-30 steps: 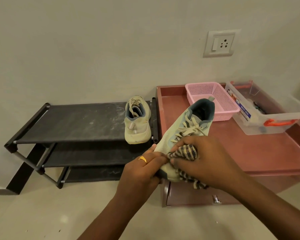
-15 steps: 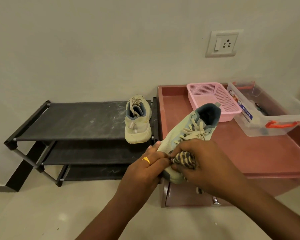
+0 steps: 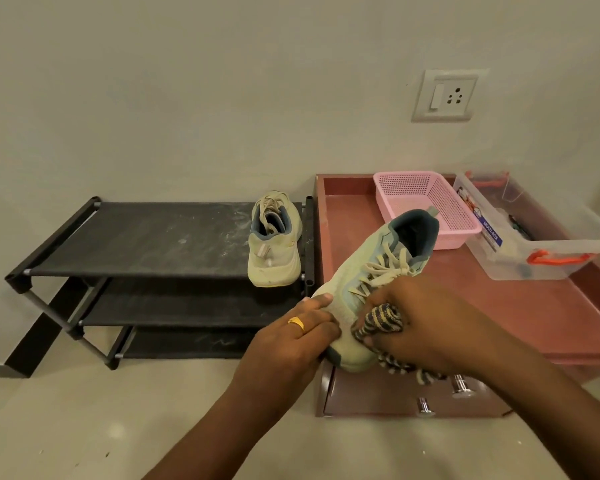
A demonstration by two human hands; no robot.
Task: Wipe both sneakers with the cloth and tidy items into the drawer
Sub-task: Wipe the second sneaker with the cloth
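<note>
A pale green sneaker (image 3: 371, 268) with a dark blue collar is held tilted above the front edge of the red cabinet, heel pointing away. My left hand (image 3: 293, 337), wearing a gold ring, grips its toe from the left. My right hand (image 3: 426, 322) holds a bunched striped cloth (image 3: 381, 318) pressed against the toe area just below the laces. The second sneaker (image 3: 274, 242) stands on the right end of the black shoe rack's top shelf, heel toward me. The drawer front (image 3: 378, 396) with metal knobs sits below my hands.
The black three-tier shoe rack (image 3: 136, 237) stands at left against the wall. On the red cabinet top (image 3: 520, 306) are a pink mesh basket (image 3: 426, 199) and a clear plastic box (image 3: 534, 233) with orange latches. A wall socket (image 3: 445, 95) is above.
The sneaker's heel has swung a little to the right while my right hand rubbed the cloth over the toe area. My left hand kept its grip on the toe.
</note>
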